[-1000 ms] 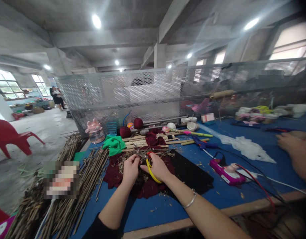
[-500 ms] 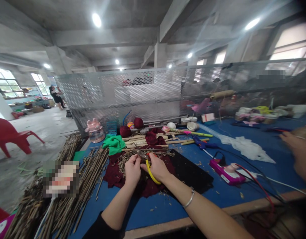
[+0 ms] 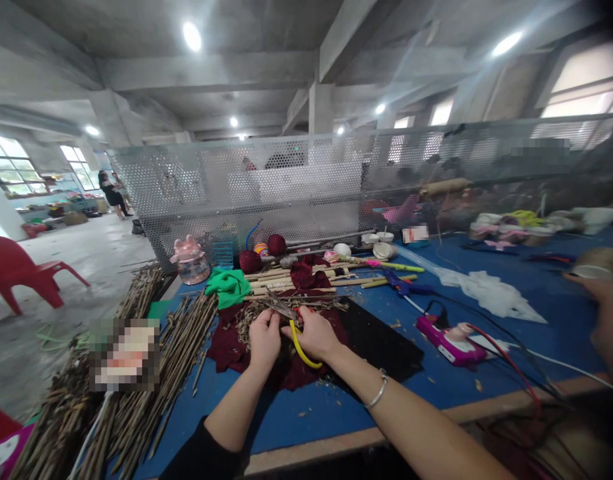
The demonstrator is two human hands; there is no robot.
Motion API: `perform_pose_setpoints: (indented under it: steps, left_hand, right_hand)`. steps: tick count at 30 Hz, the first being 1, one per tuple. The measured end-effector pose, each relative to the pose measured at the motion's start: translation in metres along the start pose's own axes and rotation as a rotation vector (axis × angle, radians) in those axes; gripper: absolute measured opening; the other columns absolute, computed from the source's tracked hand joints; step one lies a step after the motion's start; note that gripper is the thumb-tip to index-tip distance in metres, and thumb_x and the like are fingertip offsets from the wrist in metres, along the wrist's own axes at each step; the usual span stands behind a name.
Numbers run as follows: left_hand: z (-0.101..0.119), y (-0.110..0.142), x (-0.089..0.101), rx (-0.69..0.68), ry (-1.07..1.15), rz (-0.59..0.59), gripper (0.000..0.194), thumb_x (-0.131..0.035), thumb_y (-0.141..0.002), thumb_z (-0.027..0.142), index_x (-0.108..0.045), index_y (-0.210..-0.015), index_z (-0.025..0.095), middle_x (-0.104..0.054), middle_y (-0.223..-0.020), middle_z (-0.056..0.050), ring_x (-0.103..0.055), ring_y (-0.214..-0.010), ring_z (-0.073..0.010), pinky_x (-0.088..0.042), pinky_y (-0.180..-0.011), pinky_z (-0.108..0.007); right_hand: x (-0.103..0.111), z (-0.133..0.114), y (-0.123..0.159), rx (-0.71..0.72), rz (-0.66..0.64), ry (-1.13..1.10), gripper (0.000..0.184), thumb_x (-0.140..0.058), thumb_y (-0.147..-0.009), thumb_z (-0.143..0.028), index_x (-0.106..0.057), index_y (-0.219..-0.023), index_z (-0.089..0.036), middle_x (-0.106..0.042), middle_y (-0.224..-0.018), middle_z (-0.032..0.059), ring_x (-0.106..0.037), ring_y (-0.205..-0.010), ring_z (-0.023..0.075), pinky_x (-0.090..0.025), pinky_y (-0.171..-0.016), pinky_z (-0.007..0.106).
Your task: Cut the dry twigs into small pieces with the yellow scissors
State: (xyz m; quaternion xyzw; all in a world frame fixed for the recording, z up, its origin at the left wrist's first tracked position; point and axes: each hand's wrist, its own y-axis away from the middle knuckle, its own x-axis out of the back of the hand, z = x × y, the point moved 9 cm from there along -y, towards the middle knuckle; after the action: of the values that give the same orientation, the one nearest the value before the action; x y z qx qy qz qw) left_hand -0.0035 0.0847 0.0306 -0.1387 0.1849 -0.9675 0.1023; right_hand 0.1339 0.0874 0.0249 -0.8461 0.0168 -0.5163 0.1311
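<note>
My right hand (image 3: 314, 335) is closed round the yellow-handled scissors (image 3: 302, 348), whose blades point up and left. Close beside it, my left hand (image 3: 265, 335) is pinched near the blades; what its fingers hold is too small to make out. Both hands are above a heap of dry plant cuttings (image 3: 246, 320) lying on a dark red cloth (image 3: 226, 350). Under the cloth's right side is a black mat (image 3: 386, 347).
Bundled thin sticks (image 3: 171, 360) lie along the left. Behind the hands are a green cloth (image 3: 227, 288), dark red yarn balls (image 3: 276, 245) and a glue gun (image 3: 401, 283). A purple power strip (image 3: 449, 340) with cables lies right. Another person's hand (image 3: 606, 300) is at far right.
My hands and the scissors keep nearly the same place and pose. The view has shifted slightly. At far right, the other person's hand and the round object there have moved a little.
</note>
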Motion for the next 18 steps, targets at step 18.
perform_pose_setpoints:
  steps: [18]
  left_hand:
    - [0.002,0.001,-0.001,-0.009,-0.102,0.011,0.024,-0.043,-0.079,0.026,-0.063,-0.073,0.015,-0.065,-0.074,-0.005,-0.055,-0.069,-0.0154,-0.041,-0.069,-0.026]
  right_hand:
    - [-0.006,0.003,-0.002,0.002,-0.023,0.087,0.02,-0.052,-0.072,-0.029,-0.045,-0.088,-0.018,-0.061,-0.075,0.0046,-0.057,-0.067,0.0179,-0.024,-0.055,0.025]
